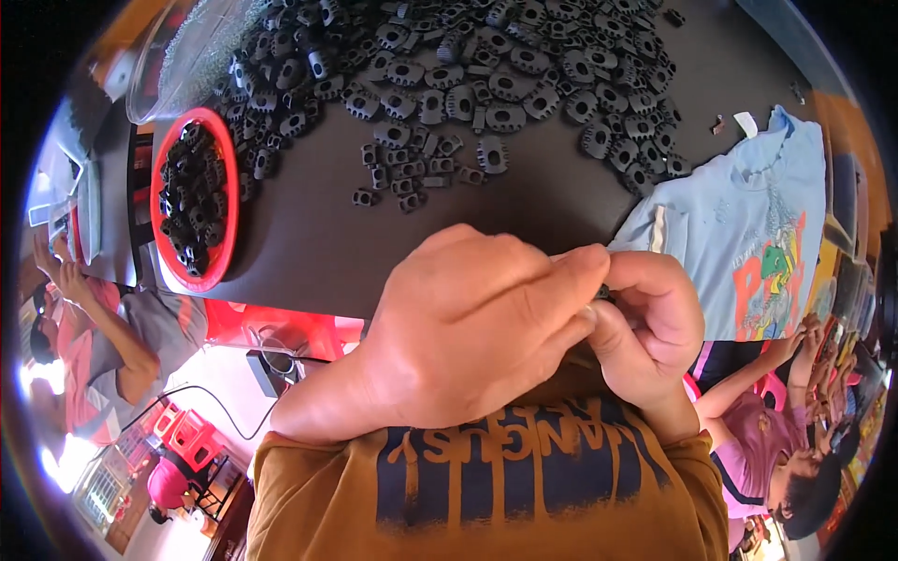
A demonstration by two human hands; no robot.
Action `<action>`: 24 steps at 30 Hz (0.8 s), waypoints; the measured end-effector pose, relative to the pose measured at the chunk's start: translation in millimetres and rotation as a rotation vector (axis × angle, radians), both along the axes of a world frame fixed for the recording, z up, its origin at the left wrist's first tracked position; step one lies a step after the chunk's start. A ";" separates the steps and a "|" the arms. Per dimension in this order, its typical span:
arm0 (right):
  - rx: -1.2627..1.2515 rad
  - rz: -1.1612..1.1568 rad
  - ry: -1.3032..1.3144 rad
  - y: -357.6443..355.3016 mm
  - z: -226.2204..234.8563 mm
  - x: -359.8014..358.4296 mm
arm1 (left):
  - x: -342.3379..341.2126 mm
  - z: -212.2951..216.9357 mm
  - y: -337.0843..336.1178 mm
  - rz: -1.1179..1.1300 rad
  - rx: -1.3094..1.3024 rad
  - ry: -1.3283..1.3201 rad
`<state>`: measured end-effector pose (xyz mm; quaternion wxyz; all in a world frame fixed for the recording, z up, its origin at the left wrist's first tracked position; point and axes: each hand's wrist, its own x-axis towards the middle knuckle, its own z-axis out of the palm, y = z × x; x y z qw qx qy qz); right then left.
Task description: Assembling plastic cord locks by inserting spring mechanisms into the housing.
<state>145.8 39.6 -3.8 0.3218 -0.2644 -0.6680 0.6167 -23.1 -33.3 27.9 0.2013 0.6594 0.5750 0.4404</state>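
Observation:
My left hand (468,323) reaches over from the left with its back upward, thumb and fingers pinched together. Its fingertips meet those of my right hand (655,318), which is curled with thumb and forefinger closed. A sliver of a small dark piece (603,293) shows between the right fingertips; the rest is covered, and what the left fingers pinch is hidden. Beyond my hands lies a big heap of ridged black plastic clips (505,86) with oval holes. Smaller black pieces (409,171) lie in a loose group in front of it.
A red oval tray (227,245) of small black parts stands at left. Behind it is a clear container (201,51) of tiny clear pieces. A light blue printed shirt (711,220) lies at right on the dark table (318,224). Other people sit at both sides.

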 end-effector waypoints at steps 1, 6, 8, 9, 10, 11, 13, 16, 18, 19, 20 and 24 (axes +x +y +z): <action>-0.002 0.002 0.001 1.2 -0.5 -0.8 | -2.2 -3.4 -2.2 -0.021 0.040 0.036; -0.050 0.136 0.128 5.8 -4.2 -4.9 | -23.5 -1.9 -15.2 0.130 0.069 0.204; -0.112 0.159 0.187 6.7 -4.2 -5.0 | -32.3 -2.2 -24.5 0.451 0.002 0.297; -0.077 0.181 0.147 8.0 -2.5 -4.8 | -42.5 -9.9 -23.6 0.500 0.058 0.357; -0.043 0.209 0.111 8.4 -1.3 -5.3 | -48.6 -12.2 -26.6 0.546 0.016 0.357; -0.043 0.208 0.113 8.1 -2.2 -5.5 | -51.5 -13.9 -28.8 0.590 -0.026 0.356; 0.009 0.155 0.096 7.1 -5.0 -5.3 | -51.0 -17.8 -32.2 0.628 -0.096 0.318; -0.024 0.098 0.162 4.1 -5.5 -7.7 | -50.9 -19.3 -33.3 0.600 -0.184 0.445; -0.009 0.095 0.149 4.2 -5.1 -7.5 | -50.1 -16.4 -32.1 0.590 -0.207 0.414; 0.008 0.097 0.133 4.8 -4.7 -7.4 | -49.9 -15.2 -31.1 0.584 -0.229 0.381; 0.009 0.092 0.135 5.0 -4.5 -7.5 | -50.3 -15.2 -30.7 0.579 -0.227 0.383; 0.045 0.078 0.140 6.9 -6.8 -9.1 | -43.5 -14.9 -31.8 0.621 -0.271 0.121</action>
